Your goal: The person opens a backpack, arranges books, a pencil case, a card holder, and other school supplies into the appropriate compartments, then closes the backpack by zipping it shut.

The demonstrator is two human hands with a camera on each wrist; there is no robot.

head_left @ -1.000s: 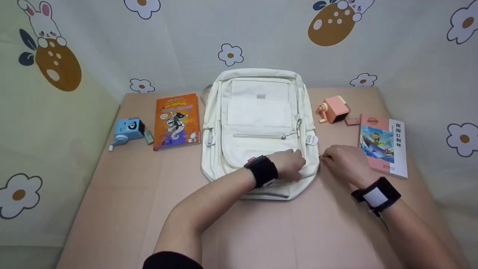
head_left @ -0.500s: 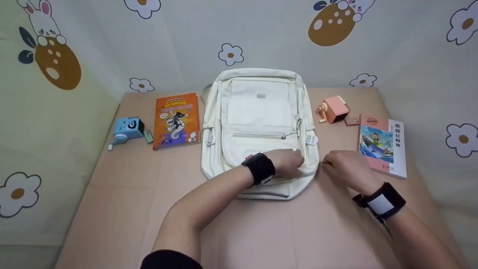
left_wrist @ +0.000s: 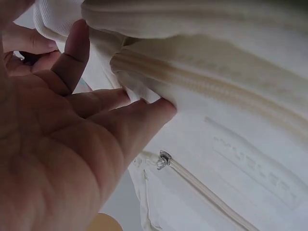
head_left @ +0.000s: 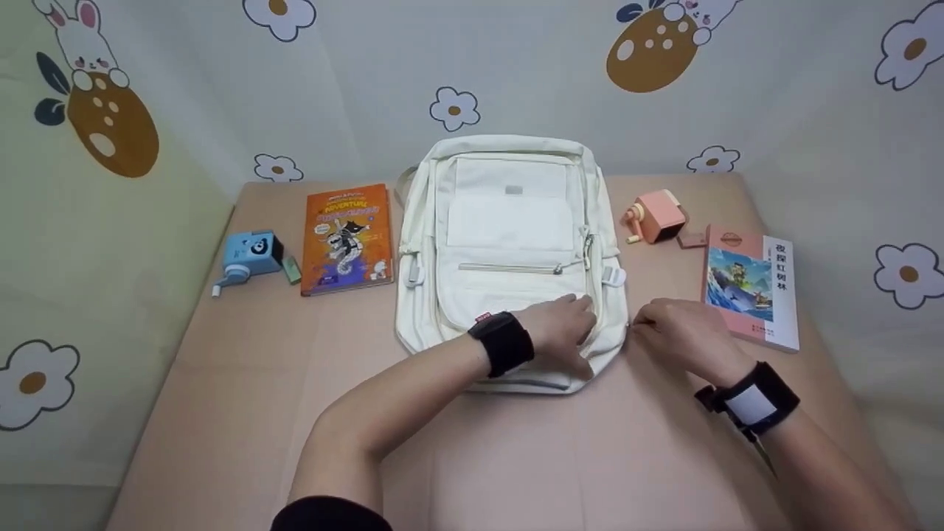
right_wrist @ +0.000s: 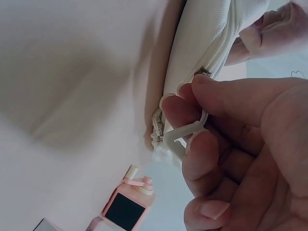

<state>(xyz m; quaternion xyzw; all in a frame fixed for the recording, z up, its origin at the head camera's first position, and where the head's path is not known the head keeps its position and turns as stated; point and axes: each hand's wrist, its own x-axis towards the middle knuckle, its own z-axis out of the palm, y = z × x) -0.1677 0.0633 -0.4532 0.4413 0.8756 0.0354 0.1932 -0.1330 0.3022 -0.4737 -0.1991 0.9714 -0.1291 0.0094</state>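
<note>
1. White backpack (head_left: 509,221) is sitting mid-desk (head_left: 228,398), front panel facing the camera.
2. Right hand (head_left: 682,328) is grasping the zipper pull (right_wrist: 182,133) at the bag's lower right edge; the metal slider (right_wrist: 202,72) is showing right by the thumb tip.
3. Left hand (head_left: 557,332) isn't grasping anything I'm seeing; its fingers are stretching over the lower front and touching the cloth.
4. Step in hand, as I'm reading it: zip work, left bracing, right handling the pull. Opening or closing — can't tell.
5. Next move is probably calling for drawing the pull in line with the teeth, left hand pressing so the cloth isn't bunching. Likely snag: loose fabric feeding into the slider, mainly around the corner.
6. Pink sharpener (head_left: 658,216) and pink book (head_left: 740,287) are sitting right of the bag — neither is blocking the zip, I'm judging.
</note>
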